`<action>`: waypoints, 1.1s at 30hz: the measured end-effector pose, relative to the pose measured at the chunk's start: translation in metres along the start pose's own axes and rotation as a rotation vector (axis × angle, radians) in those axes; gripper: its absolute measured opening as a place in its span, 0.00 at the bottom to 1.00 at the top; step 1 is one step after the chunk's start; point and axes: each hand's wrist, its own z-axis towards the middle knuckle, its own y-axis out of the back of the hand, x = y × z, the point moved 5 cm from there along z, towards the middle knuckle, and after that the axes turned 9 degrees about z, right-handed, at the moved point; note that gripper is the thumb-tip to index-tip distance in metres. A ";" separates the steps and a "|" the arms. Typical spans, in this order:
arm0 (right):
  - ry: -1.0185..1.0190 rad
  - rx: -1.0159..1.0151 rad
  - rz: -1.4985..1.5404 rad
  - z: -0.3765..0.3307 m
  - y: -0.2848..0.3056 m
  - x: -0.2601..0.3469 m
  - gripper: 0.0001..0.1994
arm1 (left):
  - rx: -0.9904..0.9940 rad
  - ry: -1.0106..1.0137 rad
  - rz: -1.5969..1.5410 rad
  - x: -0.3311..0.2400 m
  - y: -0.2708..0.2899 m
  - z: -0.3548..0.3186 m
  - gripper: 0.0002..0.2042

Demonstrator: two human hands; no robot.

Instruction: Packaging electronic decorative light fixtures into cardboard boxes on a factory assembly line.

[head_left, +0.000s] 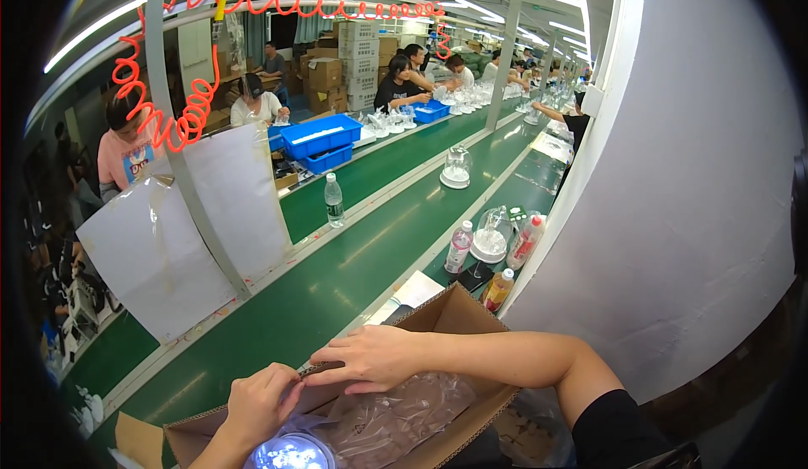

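My left hand (263, 402) is closed in a pinch over the near-left part of an open cardboard box (450, 313); whatever is between its fingertips is too small to make out. Reaching across the box from the right, my right hand (374, 358) has its fingers stretched and apart, with one fingertip meeting the left fingers. Beneath my hands, a clear plastic bag (404, 423) with pinkish-brown contents lies inside the box. A round lamp (293, 452) glows bluish white below my left hand, partly cut off by the picture's lower edge.
A green conveyor belt (362, 263) runs away from me, carrying a clear dome on a white base (455, 168). Bottles, including a pink-labelled one (459, 247), stand beyond the box beside a white wall (640, 174). Blue bins (321, 137) and seated people are farther off.
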 end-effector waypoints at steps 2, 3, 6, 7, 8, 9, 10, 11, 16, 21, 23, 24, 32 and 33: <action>0.006 -0.008 0.013 0.000 0.001 0.000 0.34 | 0.005 0.006 -0.002 0.000 0.000 0.000 0.09; 0.005 -0.008 0.013 0.000 0.001 0.000 0.34 | 0.002 0.002 -0.001 0.000 0.000 0.000 0.09; 0.012 -0.018 -0.008 0.000 0.001 0.001 0.34 | 0.000 -0.001 -0.001 -0.001 0.001 0.001 0.09; 0.007 -0.010 -0.004 0.000 0.001 0.001 0.34 | 0.001 -0.001 -0.002 -0.001 0.001 0.001 0.09; 0.002 -0.002 0.000 0.000 0.001 0.001 0.33 | 0.001 -0.001 -0.002 0.000 0.000 0.001 0.09; 0.003 -0.002 0.001 0.000 0.001 0.001 0.33 | -0.004 -0.008 -0.005 0.000 0.000 0.001 0.09; 0.005 -0.007 -0.002 0.000 0.001 0.001 0.33 | -0.009 -0.016 -0.008 0.000 0.000 0.001 0.09; 0.007 -0.012 -0.005 0.000 0.001 0.001 0.33 | -0.009 -0.016 -0.008 0.000 0.000 0.000 0.09; 0.004 -0.004 -0.007 0.001 0.002 0.001 0.34 | 0.001 -0.006 -0.011 0.000 0.000 0.001 0.09; 0.012 -0.019 -0.006 0.000 0.002 0.002 0.34 | 0.014 -0.001 -0.011 -0.001 0.001 0.001 0.09; 0.014 -0.025 -0.017 0.000 0.003 0.003 0.34 | 0.011 -0.007 -0.013 -0.001 0.001 0.001 0.09; 0.014 -0.025 -0.017 0.000 0.003 0.002 0.34 | 0.010 -0.006 -0.012 -0.001 0.001 0.001 0.09; 0.015 -0.027 0.000 0.000 0.003 0.002 0.32 | 0.010 -0.008 -0.008 -0.001 0.001 0.002 0.09; 0.016 -0.027 0.001 0.000 0.002 0.002 0.32 | 0.010 -0.011 -0.007 -0.001 0.000 0.001 0.09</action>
